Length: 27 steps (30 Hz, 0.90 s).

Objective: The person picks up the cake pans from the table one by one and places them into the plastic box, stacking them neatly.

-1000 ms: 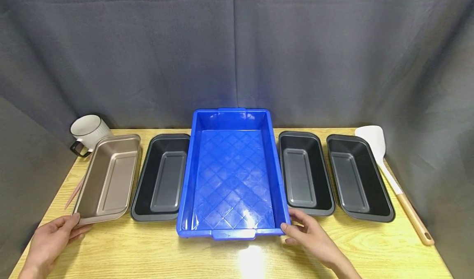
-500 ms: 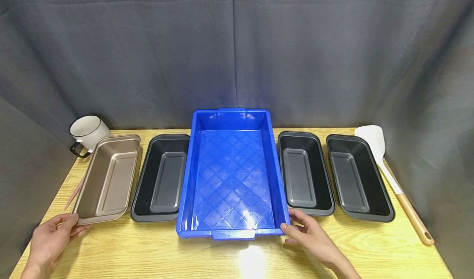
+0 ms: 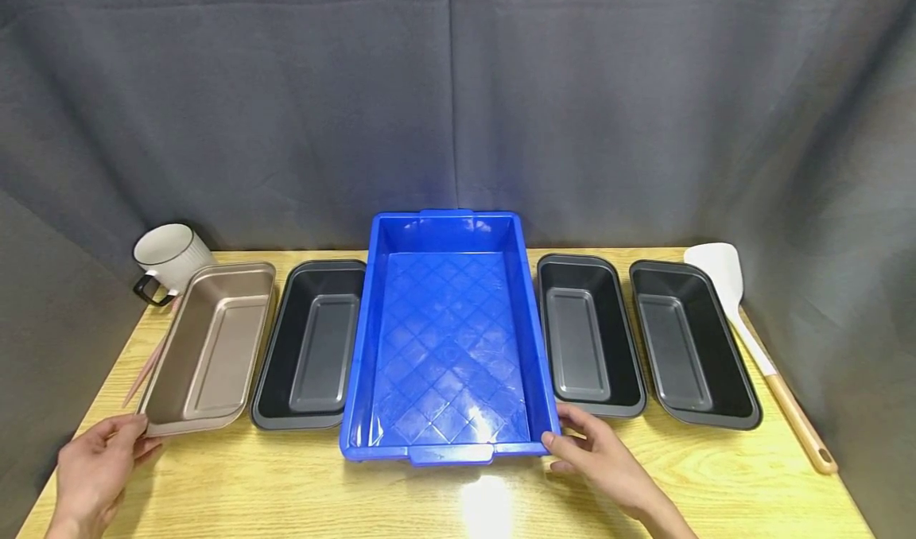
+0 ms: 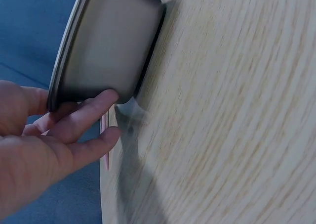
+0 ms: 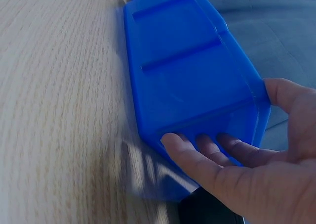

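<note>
My left hand grips the near left corner of a gold loaf pan, thumb at the rim. In the left wrist view, fingers of that hand lie against the pan's outer wall. At the near right corner of a big blue plastic tray, my right hand pinches the rim. The right wrist view has its thumb on the rim and the other fingers under it, along the tray's outside. Both the tray and the gold pan have nothing inside.
Dark loaf pans flank the tray: one on the left, two on the right. A white mug stands back left. A thin pink pointed item lies partly hidden behind the gold pan. A white spatula with wooden handle lies far right.
The gold loaf pan has turned slightly, its held near corner shifting a little left with my left hand. More of the pink item shows near the mug. My right hand and the tray stay put.
</note>
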Motion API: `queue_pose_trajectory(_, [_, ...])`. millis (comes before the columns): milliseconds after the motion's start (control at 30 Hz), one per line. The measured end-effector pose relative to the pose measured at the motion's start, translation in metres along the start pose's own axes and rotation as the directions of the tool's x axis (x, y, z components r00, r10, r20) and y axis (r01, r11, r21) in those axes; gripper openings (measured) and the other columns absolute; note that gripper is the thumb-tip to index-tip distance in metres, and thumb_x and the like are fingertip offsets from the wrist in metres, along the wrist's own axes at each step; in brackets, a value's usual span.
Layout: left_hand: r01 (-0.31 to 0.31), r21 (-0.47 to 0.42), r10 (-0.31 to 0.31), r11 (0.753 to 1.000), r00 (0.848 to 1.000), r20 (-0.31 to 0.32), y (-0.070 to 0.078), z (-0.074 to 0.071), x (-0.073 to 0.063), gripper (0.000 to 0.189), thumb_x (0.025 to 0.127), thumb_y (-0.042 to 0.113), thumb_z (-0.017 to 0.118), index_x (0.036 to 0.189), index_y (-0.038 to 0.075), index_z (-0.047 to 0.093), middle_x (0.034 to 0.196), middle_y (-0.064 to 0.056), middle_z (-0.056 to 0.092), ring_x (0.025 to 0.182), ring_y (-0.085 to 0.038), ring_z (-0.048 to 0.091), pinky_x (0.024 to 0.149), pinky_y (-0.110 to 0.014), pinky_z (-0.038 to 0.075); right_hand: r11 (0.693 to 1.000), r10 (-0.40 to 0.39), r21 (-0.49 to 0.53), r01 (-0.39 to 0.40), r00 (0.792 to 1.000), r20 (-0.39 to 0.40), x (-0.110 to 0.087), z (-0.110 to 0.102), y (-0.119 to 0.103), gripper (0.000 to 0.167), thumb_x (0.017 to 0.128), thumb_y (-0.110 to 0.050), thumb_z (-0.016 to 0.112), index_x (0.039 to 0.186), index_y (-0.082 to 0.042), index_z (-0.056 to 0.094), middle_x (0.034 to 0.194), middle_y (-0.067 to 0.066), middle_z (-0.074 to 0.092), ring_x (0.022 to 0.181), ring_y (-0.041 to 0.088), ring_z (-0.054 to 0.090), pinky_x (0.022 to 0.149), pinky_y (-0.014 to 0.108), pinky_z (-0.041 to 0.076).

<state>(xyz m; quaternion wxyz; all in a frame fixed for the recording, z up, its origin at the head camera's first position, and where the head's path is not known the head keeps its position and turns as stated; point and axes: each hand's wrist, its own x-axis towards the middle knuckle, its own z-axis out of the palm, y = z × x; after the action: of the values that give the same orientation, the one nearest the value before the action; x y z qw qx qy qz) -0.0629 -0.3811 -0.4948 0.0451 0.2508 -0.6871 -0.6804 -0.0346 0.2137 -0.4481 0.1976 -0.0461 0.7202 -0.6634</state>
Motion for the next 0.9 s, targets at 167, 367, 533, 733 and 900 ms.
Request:
queue_pose_trajectory(167, [0.003,0.006,-0.003,1.000,1.000,-0.011,-0.015,-0.009,0.012,0.022,0.096,0.011,0.054,0.080,0.016,0.067,0.070,0.005,0.066,0.063,-0.007,0.068,0.060,-0.024,0.057,1.000,0.003,-0.001,-0.003,1.000,-0.003,0.001,0.000,0.000,0.047,0.097,-0.014,0.056,0.134,0.011,0.041,0.121,0.029,0.052,0.098,0.019,0.063,0.079,0.042,0.057])
queue_pose_trajectory(367, [0.055,-0.046,-0.055,0.997,0.998,-0.002,-0.002,-0.002,-0.002,0.026,0.096,0.013,0.055,0.074,0.019,0.068,0.067,0.003,0.066,0.061,-0.007,0.067,0.060,-0.023,0.057,1.000,-0.006,-0.010,0.006,1.000,0.000,0.001,0.001,0.000,0.048,0.097,-0.015,0.056,0.134,0.012,0.040,0.121,0.031,0.051,0.098,0.019,0.063,0.078,0.042,0.057])
queue_pose_trajectory(533, [0.048,-0.068,-0.051,0.997,0.998,-0.047,-0.011,-0.011,0.007,0.021,0.096,0.016,0.057,0.077,0.016,0.067,0.070,0.003,0.065,0.062,-0.008,0.068,0.061,-0.024,0.058,1.000,0.002,-0.018,-0.002,1.000,-0.008,0.001,0.001,0.000,0.049,0.097,-0.015,0.056,0.135,0.011,0.040,0.123,0.032,0.051,0.098,0.018,0.063,0.078,0.042,0.057])
queue_pose_trajectory(733, [0.005,-0.071,-0.014,0.997,0.992,-0.124,-0.026,-0.021,0.033,0.014,0.093,0.020,0.063,0.084,0.011,0.067,0.071,0.002,0.066,0.063,-0.010,0.069,0.058,-0.025,0.058,1.000,-0.002,-0.017,0.002,1.000,-0.006,0.000,0.000,0.000,0.049,0.098,-0.015,0.056,0.135,0.012,0.039,0.124,0.033,0.049,0.099,0.019,0.063,0.078,0.043,0.057])
queue_pose_trajectory(900, [-0.064,-0.214,0.052,0.975,0.997,-0.063,-0.021,-0.013,0.040,0.009,0.092,0.012,0.064,0.086,0.005,0.067,0.077,-0.003,0.068,0.068,-0.015,0.070,0.061,-0.029,0.058,1.000,-0.002,-0.020,0.002,1.000,0.000,0.000,0.001,-0.001,0.050,0.098,-0.015,0.055,0.135,0.012,0.038,0.125,0.034,0.049,0.100,0.020,0.063,0.078,0.043,0.057])
